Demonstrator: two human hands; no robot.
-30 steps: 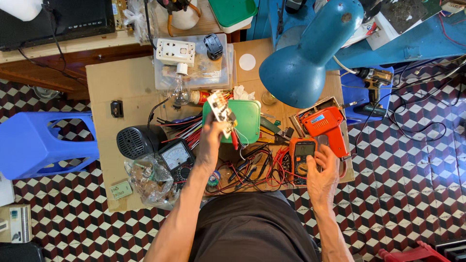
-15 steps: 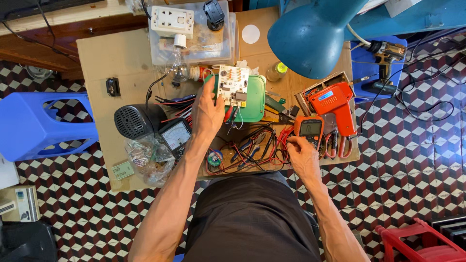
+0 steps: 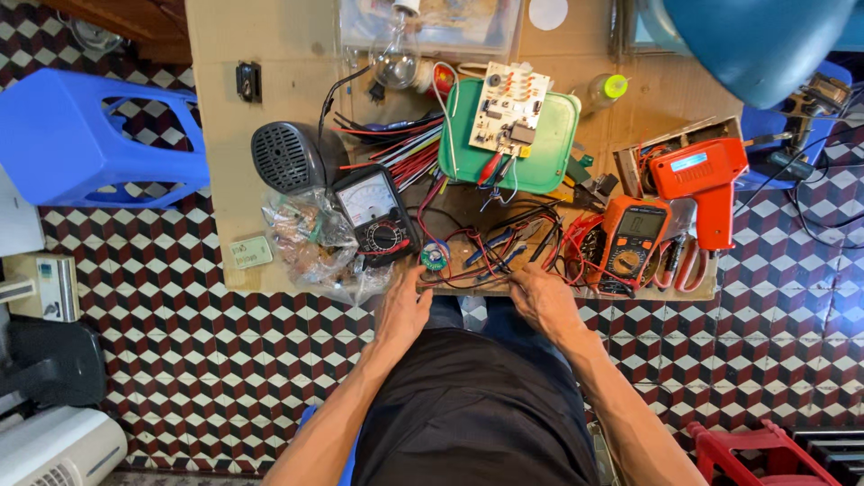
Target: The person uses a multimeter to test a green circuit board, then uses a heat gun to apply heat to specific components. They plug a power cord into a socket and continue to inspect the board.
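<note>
**A:** Where do your hands sit right now?

**B:** Both rest at the near edge of the wooden board (image 3: 216,117). Your left hand (image 3: 402,310) lies palm down with its fingers loosely spread, the tips just short of the small roll of solder (image 3: 434,258). I cannot tell whether it touches the roll or pinches anything.

**A:** And the other one?

**B:** Your right hand (image 3: 543,301) is also palm down, fingers reaching into the tangle of red and black test leads (image 3: 504,247). Whether it grips a lead is hidden by the fingers themselves.

**A:** Which way do the leads run from you?

**B:** They lie straight ahead of you, strung mostly left to right along the board's edge, between the black analogue meter (image 3: 378,214) and the orange digital meter (image 3: 630,243). Your right hand is the nearer one to them; your left is nearer the roll.

**A:** The circuit board?

**B:** The circuit board (image 3: 510,108) sits farther away on the green tray (image 3: 553,153), well apart from both hands.
</note>
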